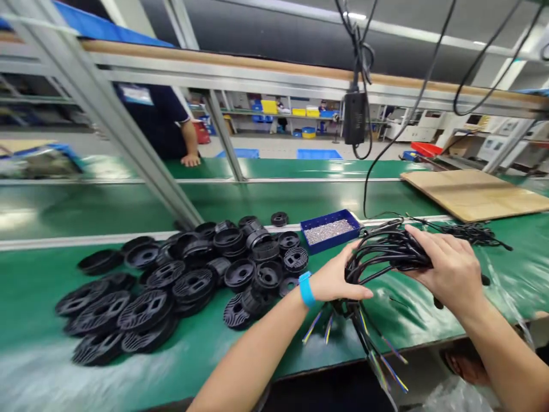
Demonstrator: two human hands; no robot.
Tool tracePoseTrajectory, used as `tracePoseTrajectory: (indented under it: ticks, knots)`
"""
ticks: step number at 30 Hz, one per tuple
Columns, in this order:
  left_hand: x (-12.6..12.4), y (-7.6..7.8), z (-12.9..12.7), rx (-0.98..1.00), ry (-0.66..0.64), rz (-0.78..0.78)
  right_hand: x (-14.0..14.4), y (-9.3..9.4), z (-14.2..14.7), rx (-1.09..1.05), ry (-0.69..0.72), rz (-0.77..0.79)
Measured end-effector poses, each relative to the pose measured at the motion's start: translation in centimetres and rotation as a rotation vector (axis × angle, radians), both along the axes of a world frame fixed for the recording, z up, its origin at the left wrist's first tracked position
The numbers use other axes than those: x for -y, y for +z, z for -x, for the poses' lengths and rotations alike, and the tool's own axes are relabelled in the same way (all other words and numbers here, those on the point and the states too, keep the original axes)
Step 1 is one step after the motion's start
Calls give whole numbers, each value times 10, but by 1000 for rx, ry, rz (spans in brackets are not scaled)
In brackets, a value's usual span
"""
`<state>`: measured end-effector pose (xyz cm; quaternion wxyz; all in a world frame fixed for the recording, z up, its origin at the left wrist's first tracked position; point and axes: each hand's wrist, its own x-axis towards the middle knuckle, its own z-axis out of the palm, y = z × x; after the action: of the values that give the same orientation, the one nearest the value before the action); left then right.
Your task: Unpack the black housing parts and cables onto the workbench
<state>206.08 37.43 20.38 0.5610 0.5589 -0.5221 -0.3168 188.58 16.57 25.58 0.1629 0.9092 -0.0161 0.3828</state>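
A: State the grip condition.

B: Both hands are closed on one bundle of black cables [386,252], right of centre in the frame. The right hand [450,269] wraps over the top of the bundle; the left hand [337,280], with a blue wristband [306,289] on its wrist, pinches the bundle's lower left side. The bundle sits just above the green bench surface [214,343], near its front edge.

A: Where do the cable ends lie?

B: The loose ends, with coloured wire tips [319,326], hang down past the front edge at lower centre.

A: Hazards from this position?

B: In my judgement, the hanging ends may snag on the bench edge, and loops may slip from the left pinch, since the strands are not tied where visible. A further tangle of black cables [472,233] touches the bundle on the right and could drag along with it.

A: Adjacent items?

B: A blue tray of small metal parts [330,230] stands just beside the bundle, upper left of it; a swing of cable could tip it. A heap of black round ribbed parts [184,280] fills the left half. A cardboard sheet [476,194] lies upper right. Overhead cables with a black box [355,117] hang at top centre. Another person [165,123] stands at upper left, across the conveyor.
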Motion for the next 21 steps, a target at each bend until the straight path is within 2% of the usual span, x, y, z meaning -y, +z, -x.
tracePoseTrajectory:
  ticks: [3, 6, 8, 10, 12, 14, 16, 18, 21]
  knots:
    - [4, -23, -14, 14, 44, -209, 29, -43, -14, -196, -13, -109]
    - [5, -45, -23, 97, 173, -422, 57, -95, -23, -376, -77, -167]
    - [4, -55, -18, 220, 267, -431, 70, -121, -24, -469, -96, -169]
    - [1, -60, -5, 396, 331, -397, 79, -135, -24, -508, -116, -157]
    - [-1, -63, 11, 623, 307, -343, 84, -136, -23, -532, -169, -168]
    - [-2, -69, 23, 835, 188, -277, 88, -130, -20, -594, -208, -203]
    - [-3, -77, 28, 965, 101, -259, 90, -121, -17, -659, -191, -226]
    - [-5, -86, 25, 1037, 105, -297, 92, -111, -11, -658, -154, -212]
    - [-9, -91, 12, 1171, 214, -343, 97, -101, -3, -561, -179, -175]
